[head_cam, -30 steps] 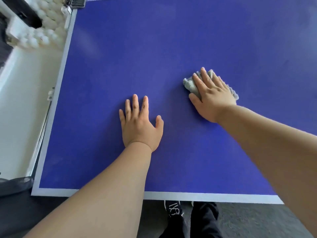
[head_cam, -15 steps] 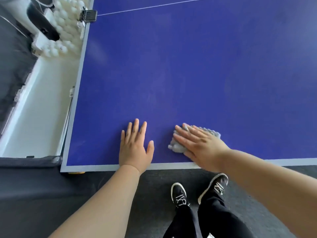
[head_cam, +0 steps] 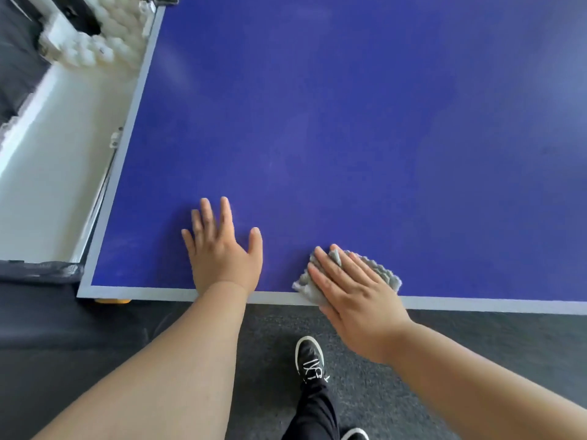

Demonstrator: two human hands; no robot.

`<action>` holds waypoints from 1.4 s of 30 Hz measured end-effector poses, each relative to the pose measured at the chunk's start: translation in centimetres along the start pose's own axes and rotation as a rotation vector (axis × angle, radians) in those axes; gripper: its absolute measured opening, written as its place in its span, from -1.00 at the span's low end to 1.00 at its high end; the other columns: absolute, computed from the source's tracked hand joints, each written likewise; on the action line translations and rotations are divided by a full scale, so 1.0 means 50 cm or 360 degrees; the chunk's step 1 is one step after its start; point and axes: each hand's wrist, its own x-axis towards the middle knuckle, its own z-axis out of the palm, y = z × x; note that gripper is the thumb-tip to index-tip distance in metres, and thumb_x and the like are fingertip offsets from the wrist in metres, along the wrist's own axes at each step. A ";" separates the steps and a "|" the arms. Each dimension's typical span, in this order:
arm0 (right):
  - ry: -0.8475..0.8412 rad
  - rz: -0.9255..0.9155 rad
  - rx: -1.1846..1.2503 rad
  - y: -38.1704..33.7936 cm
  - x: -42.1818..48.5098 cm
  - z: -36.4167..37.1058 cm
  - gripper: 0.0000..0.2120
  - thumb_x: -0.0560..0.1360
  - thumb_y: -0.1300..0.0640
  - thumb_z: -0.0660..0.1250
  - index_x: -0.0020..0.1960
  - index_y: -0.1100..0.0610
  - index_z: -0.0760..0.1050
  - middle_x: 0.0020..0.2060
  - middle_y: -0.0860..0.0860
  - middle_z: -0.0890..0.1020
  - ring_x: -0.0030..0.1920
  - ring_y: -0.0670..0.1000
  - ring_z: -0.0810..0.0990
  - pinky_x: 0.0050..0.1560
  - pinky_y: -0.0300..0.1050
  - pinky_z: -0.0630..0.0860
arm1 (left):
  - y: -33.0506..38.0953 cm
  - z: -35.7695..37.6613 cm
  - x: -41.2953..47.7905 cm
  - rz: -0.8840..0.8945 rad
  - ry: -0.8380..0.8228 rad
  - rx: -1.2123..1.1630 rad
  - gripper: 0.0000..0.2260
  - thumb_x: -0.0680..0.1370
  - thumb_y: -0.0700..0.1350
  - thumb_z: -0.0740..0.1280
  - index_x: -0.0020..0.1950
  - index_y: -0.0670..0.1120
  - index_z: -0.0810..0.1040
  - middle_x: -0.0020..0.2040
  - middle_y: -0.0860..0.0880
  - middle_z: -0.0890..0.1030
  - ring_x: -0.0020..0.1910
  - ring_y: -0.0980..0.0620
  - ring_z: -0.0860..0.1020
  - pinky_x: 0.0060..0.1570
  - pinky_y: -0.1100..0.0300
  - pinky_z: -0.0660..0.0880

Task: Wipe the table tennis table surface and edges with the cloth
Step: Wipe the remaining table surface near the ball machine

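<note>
Dark blue table tennis table [head_cam: 349, 122] with a pale grey border strip [head_cam: 476, 303], standing on dark carpet [head_cam: 476, 350].

Right hand [head_cam: 355, 300]: fingers straight and close together, laid flat on a crumpled grey cloth [head_cam: 379, 271] and pressing it down, not curled around it. The cloth sits at the table's near edge, its lower corner overlapping the border strip; the heel of the hand overhangs the edge.

Left hand [head_cam: 222, 255]: flat on the blue surface, fingers spread, holding nothing, left of the cloth and clear of it.

Below the right hand, a black shoe with white laces [head_cam: 309, 360]. Far beyond the left hand, off the table's side, a heap of white balls [head_cam: 104, 42].
</note>
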 end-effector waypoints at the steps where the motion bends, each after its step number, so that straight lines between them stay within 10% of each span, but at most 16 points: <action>1: -0.0030 -0.0046 -0.0010 0.006 -0.005 0.000 -0.47 0.72 -0.13 0.09 0.64 0.04 0.26 0.65 -0.01 0.20 0.66 0.12 0.11 0.64 0.10 0.10 | 0.003 -0.001 0.007 -0.0123 0.0009 -0.0005 -0.28 0.59 0.32 -0.01 0.71 0.08 -0.05 0.72 -0.07 -0.07 0.68 -0.15 -0.05 0.63 -0.20 -0.10; 11: 0.0038 0.0635 0.0039 0.148 0.180 -0.057 -0.31 0.65 -0.26 -0.06 0.69 0.02 -0.05 0.69 0.00 -0.05 0.67 0.12 -0.09 0.65 0.03 -0.16 | 0.003 0.010 0.019 -0.0135 0.0024 0.0107 -0.30 0.59 0.35 -0.03 0.70 0.13 -0.02 0.72 -0.03 -0.05 0.68 -0.14 -0.05 0.63 -0.21 -0.10; 20: 0.0019 -0.0245 -0.0006 -0.046 0.030 0.027 -0.38 0.62 0.07 0.30 0.64 0.09 0.24 0.63 0.05 0.24 0.63 0.14 0.19 0.60 0.17 0.20 | 0.004 0.005 0.018 -0.0114 0.0020 0.0093 -0.26 0.55 0.37 -0.09 0.70 0.12 -0.02 0.72 -0.04 -0.04 0.68 -0.15 -0.06 0.63 -0.22 -0.10; 26: 0.0107 0.0667 0.0120 0.123 0.188 -0.058 -0.35 0.69 -0.14 0.06 0.68 0.07 -0.01 0.68 0.05 0.02 0.67 0.14 -0.03 0.66 0.10 -0.03 | 0.001 0.014 0.020 -0.0126 0.0058 0.0083 -0.26 0.54 0.37 -0.07 0.69 0.13 0.01 0.71 -0.04 -0.02 0.68 -0.15 -0.04 0.62 -0.22 -0.08; 36: -0.0075 -0.0292 -0.0055 -0.043 0.030 0.026 -0.43 0.73 -0.11 -0.01 0.69 0.07 0.09 0.67 0.03 0.10 0.67 0.09 0.03 0.65 0.09 0.02 | 0.006 0.011 0.020 -0.0113 0.0040 0.0099 -0.25 0.54 0.37 -0.10 0.70 0.13 -0.01 0.72 -0.04 -0.03 0.68 -0.16 -0.05 0.62 -0.22 -0.08; 42: 0.0083 0.0710 0.0106 0.078 0.240 -0.049 -0.27 0.65 -0.19 0.05 0.68 0.10 -0.08 0.69 0.10 -0.06 0.68 0.13 -0.12 0.66 0.03 -0.15 | 0.004 0.015 0.019 -0.0122 0.0064 0.0036 -0.26 0.54 0.36 -0.05 0.69 0.12 0.04 0.71 -0.04 -0.01 0.68 -0.16 -0.03 0.62 -0.21 -0.09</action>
